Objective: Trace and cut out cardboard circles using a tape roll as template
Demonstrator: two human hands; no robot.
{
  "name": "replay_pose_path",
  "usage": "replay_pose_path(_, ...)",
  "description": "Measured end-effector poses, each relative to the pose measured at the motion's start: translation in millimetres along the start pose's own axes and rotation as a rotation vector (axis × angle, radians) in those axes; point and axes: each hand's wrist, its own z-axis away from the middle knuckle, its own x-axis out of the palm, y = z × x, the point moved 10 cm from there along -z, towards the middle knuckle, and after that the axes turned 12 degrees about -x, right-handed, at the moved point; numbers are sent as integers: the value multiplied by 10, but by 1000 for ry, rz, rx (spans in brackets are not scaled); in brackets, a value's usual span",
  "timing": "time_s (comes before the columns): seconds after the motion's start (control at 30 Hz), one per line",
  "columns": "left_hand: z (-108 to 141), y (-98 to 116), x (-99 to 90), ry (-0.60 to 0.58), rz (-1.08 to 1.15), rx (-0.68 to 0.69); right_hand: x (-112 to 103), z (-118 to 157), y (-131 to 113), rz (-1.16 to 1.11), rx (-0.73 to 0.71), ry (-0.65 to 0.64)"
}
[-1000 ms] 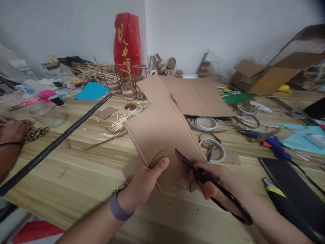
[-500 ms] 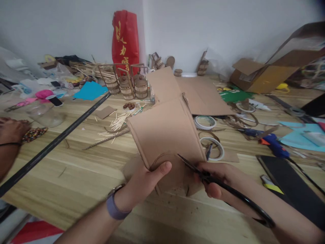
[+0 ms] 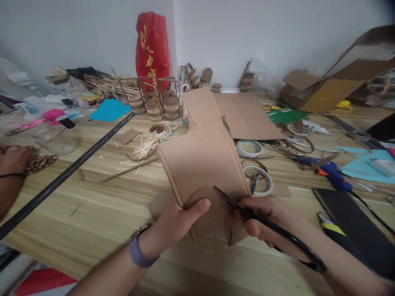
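A bent piece of brown cardboard [image 3: 203, 160] hangs over the table in the middle of the view, with a curved line or cut near its lower part. My left hand [image 3: 182, 218] grips its lower left part, the thumb lying on top and the fingers hidden underneath. Black scissors [image 3: 277, 228] are in my right hand [image 3: 262, 216], their blade tips against the cardboard just right of my left thumb. The lower blade is hidden by the cardboard.
Tape rolls [image 3: 249, 148], a blue glue gun [image 3: 335, 176] and a utility knife [image 3: 330, 224] lie to the right. Small woven baskets [image 3: 154, 107] stand behind thin sticks [image 3: 145, 147]. Another person's hand [image 3: 15, 160] rests beside beads [image 3: 41, 163] at the left.
The cardboard has shifted slightly right and down at its top. My right hand and the scissor handles have moved a little left, and the handles look closer together.
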Motion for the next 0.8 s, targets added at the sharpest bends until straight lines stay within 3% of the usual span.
replay_pose_path(0.33, -16, -17, 9, -29, 83, -30, -18, -33, -103, 128, 76, 61)
replay_pose_path(0.57, -31, -77, -28, 33, 178, -49, 3, -45, 51, 159, 14, 124)
replay_pose_path(0.8, -61, -156, -75, 84, 247, -47, 20, -69, -27, 180, 72, 121)
